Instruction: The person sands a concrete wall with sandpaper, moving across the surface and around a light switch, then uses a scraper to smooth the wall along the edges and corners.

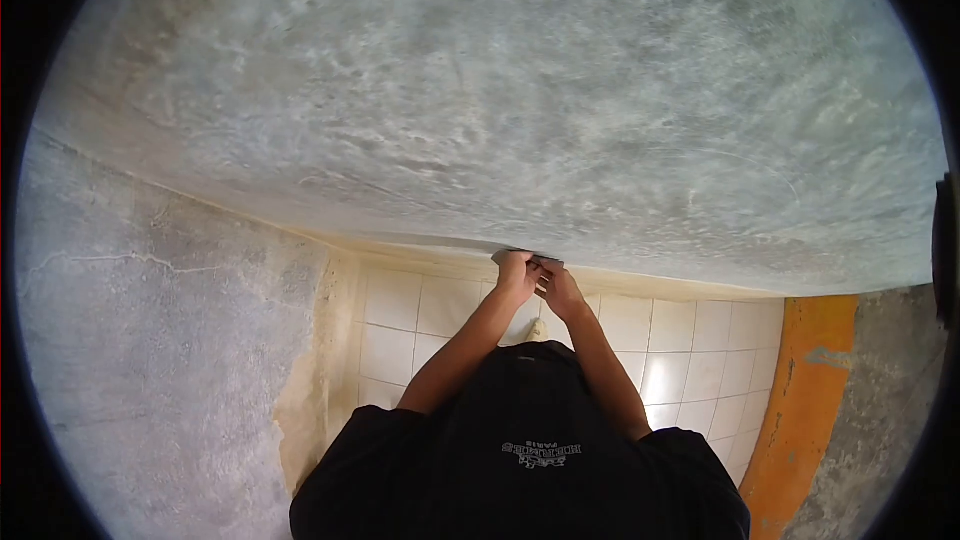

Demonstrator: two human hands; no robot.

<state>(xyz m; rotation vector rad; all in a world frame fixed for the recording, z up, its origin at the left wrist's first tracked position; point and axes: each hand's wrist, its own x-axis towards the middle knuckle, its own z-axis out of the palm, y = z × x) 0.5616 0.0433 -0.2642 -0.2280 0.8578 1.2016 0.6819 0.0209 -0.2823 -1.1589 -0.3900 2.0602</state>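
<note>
Both hands are close together in front of the grey wall (560, 120), near its lower part. My left hand (516, 275) has its fingers closed on a thin dark grey sheet (547, 258). At the sheet's right end is my right hand (561, 287), its fingers bent and closed on the same piece. The sheet lies against or very near the wall; whether it touches cannot be made out. The fingertips are partly hidden behind it.
White floor tiles (671, 325) lie below the hands. A second grey wall (180, 340) with a crack and peeling edge stands at the left. An orange painted strip (808, 390) runs down at the right beside rough grey concrete (885, 390).
</note>
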